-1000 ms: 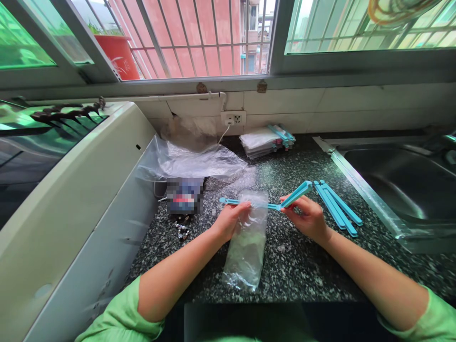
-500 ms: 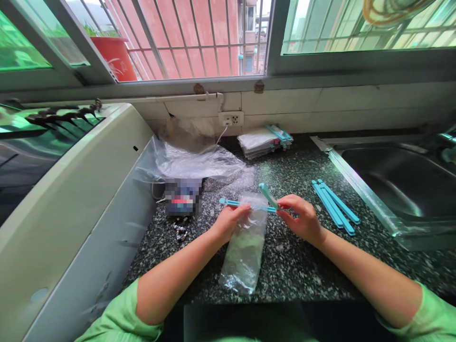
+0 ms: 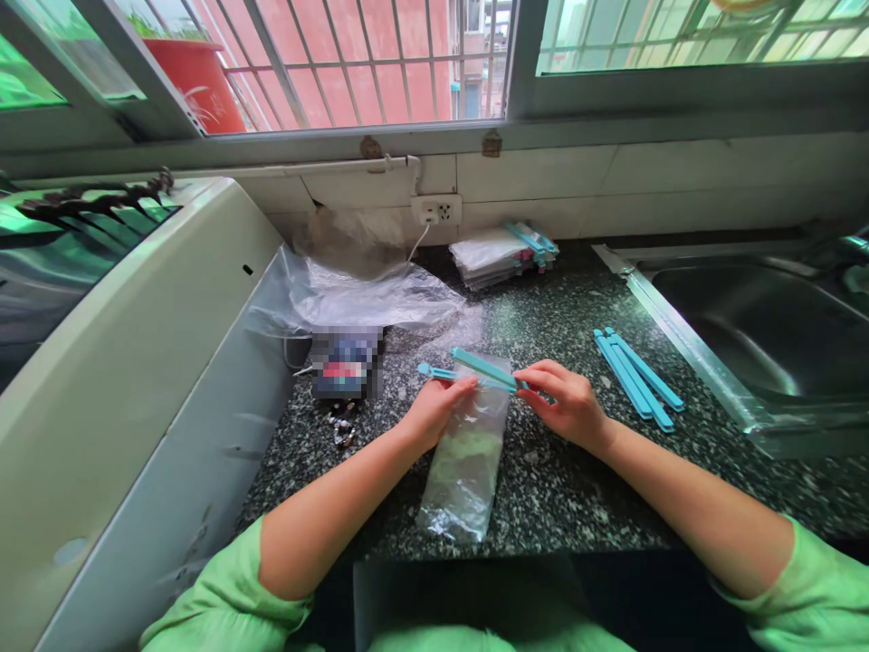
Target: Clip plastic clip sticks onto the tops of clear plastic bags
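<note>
A clear plastic bag [image 3: 465, 471] lies on the dark speckled counter in front of me, its mouth pointing away. Pinched at the bag's upper left edge, my left hand [image 3: 434, 412] also holds one arm of a blue bag clip there. My right hand [image 3: 560, 398] grips the hinge end of that bag clip [image 3: 483, 369] between thumb and fingers. The clip's two long arms lie across the bag's top, narrowly apart at the left end. Several more blue clips [image 3: 638, 376] rest on the counter to the right of my right hand.
A stack of flat bags with blue clips [image 3: 492, 256] sits by the wall below the socket [image 3: 436, 210]. Loose plastic film [image 3: 367, 294], a blurred dark packet [image 3: 346, 362] and a beaded item [image 3: 344, 430] lie left. A sink [image 3: 780, 317] is at right, a white appliance [image 3: 149, 326] at left.
My right hand has swung the clip's raised arm down leftward, from standing up to lying nearly along the other arm. The camera view has tilted slightly downward.
</note>
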`<state>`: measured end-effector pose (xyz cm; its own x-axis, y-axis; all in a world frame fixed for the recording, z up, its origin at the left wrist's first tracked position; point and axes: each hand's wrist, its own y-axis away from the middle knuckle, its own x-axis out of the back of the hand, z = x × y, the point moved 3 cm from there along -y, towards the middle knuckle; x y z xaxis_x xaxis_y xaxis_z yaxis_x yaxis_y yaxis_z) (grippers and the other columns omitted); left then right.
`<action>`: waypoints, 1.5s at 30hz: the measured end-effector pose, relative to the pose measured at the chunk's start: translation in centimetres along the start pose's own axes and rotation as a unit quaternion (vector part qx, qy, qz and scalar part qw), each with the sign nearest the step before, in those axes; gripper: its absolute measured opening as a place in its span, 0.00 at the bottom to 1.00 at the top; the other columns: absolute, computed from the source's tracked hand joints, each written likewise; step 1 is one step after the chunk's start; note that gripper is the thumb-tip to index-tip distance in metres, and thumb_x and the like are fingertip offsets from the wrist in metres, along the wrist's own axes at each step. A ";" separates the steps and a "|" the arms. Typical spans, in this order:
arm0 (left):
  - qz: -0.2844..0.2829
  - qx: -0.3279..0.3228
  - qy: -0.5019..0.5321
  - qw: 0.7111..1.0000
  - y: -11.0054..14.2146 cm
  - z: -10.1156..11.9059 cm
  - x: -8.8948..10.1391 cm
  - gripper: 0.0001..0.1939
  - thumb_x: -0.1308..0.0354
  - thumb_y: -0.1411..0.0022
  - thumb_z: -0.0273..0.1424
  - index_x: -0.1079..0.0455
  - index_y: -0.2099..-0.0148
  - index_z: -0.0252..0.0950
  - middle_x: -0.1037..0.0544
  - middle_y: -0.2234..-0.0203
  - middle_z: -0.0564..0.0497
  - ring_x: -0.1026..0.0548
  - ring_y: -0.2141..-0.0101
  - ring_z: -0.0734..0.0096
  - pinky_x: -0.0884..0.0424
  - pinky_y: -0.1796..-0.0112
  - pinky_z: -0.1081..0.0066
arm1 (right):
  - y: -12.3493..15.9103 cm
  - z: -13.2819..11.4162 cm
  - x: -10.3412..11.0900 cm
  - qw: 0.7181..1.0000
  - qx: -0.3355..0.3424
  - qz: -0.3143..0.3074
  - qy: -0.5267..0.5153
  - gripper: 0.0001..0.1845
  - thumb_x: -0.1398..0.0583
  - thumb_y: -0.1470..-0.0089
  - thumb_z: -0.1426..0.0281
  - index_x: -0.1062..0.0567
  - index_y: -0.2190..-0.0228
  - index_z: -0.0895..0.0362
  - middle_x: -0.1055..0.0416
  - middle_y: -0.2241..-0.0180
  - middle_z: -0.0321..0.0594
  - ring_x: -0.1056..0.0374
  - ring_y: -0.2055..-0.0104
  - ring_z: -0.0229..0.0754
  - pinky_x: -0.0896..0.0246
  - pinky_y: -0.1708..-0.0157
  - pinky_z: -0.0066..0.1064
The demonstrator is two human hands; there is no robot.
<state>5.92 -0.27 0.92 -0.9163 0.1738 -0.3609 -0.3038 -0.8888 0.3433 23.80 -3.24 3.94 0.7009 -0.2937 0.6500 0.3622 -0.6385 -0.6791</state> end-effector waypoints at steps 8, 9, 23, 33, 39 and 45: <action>-0.001 -0.013 -0.013 1.000 0.1 0.2 -0.2 0.24 0.31 0.67 0.42 0.29 0.69 0.32 0.26 0.77 0.52 0.32 0.76 0.74 0.37 0.71 0.74 | 0.0 0.1 -0.3 1.000 -0.005 -0.019 0.018 0.10 0.44 0.46 0.71 0.27 0.61 0.54 0.28 0.70 0.40 0.32 0.69 0.37 0.34 0.70 0.27; -0.007 -0.014 -0.017 1.000 0.1 0.2 -0.2 0.23 0.31 0.67 0.42 0.29 0.69 0.32 0.26 0.77 0.52 0.32 0.76 0.74 0.37 0.71 0.74 | 0.0 0.1 -0.3 1.000 -0.005 -0.021 0.020 0.10 0.44 0.46 0.71 0.27 0.61 0.54 0.28 0.70 0.40 0.32 0.69 0.37 0.34 0.70 0.27; -0.056 -0.005 -0.020 0.998 0.0 0.1 -0.1 0.19 0.31 0.63 0.37 0.26 0.67 0.33 0.24 0.76 0.50 0.29 0.72 0.70 0.36 0.69 0.73 | 0.1 0.4 -0.5 0.998 0.000 -0.042 0.056 0.10 0.45 0.45 0.71 0.26 0.61 0.55 0.29 0.70 0.40 0.33 0.71 0.36 0.35 0.72 0.26; -0.050 -0.031 -0.038 0.998 -0.4 0.3 0.5 0.21 0.32 0.63 0.40 0.27 0.68 0.30 0.23 0.73 0.47 0.29 0.72 0.71 0.35 0.67 0.72 | 0.1 0.3 -0.4 0.992 0.006 -0.057 0.112 0.10 0.45 0.44 0.70 0.25 0.62 0.56 0.28 0.71 0.40 0.33 0.71 0.35 0.38 0.72 0.25; -0.023 -0.022 -0.042 0.999 -0.4 0.8 0.6 0.22 0.31 0.66 0.42 0.28 0.71 0.30 0.24 0.77 0.49 0.31 0.76 0.74 0.37 0.72 0.74 | 0.1 0.3 -0.4 0.987 0.015 -0.068 0.147 0.12 0.46 0.43 0.70 0.25 0.62 0.57 0.28 0.72 0.40 0.34 0.72 0.35 0.40 0.74 0.25; -0.003 -0.049 -0.066 0.997 -1.0 0.9 1.4 0.23 0.34 0.64 0.48 0.33 0.77 0.31 0.32 0.85 0.55 0.35 0.81 0.79 0.40 0.78 0.76 | 0.2 0.3 -0.5 0.979 0.024 -0.073 0.190 0.11 0.46 0.44 0.71 0.25 0.62 0.57 0.28 0.72 0.39 0.34 0.73 0.35 0.42 0.74 0.24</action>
<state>4.70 1.23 0.91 -0.9428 0.2273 -0.2438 -0.2879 -0.9238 0.2523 23.75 -3.03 3.37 0.3640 -0.4499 0.8155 0.4768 -0.6622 -0.5781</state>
